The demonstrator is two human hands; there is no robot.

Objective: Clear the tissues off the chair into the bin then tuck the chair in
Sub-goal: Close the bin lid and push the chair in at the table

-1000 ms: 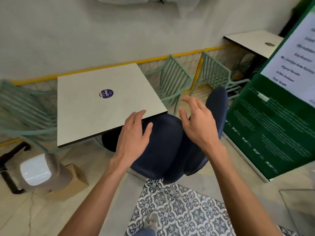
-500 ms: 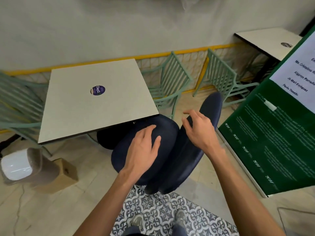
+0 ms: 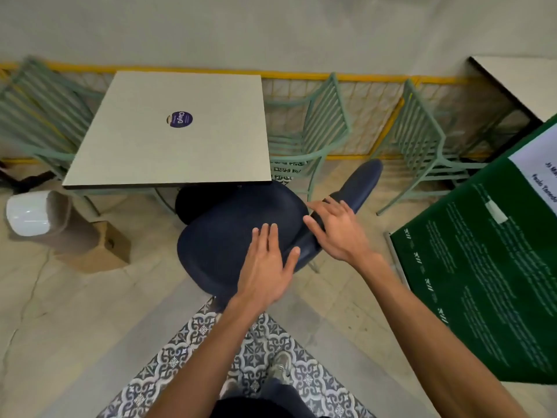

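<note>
A dark blue padded chair (image 3: pixel 223 236) stands in front of me, its seat partly under the near edge of the square beige table (image 3: pixel 168 155). My left hand (image 3: pixel 265 267) lies flat on the rear of the seat, fingers spread. My right hand (image 3: pixel 337 230) rests at the base of the backrest, fingers loosely curled around its edge. No tissues show on the seat. A grey bin with a white liner (image 3: pixel 36 215) stands on the floor at the left.
A cardboard box (image 3: pixel 102 248) sits beside the bin. Green metal chairs (image 3: pixel 316 137) line the yellow-railed wall. A large green sign board (image 3: pixel 488 267) leans at the right. A second table (image 3: pixel 524 82) is at the far right. Patterned floor tiles (image 3: pixel 256 357) lie under my feet.
Both hands came down from above the chair onto it, and the view shifted so the chair and table now sit squarer in front of me.
</note>
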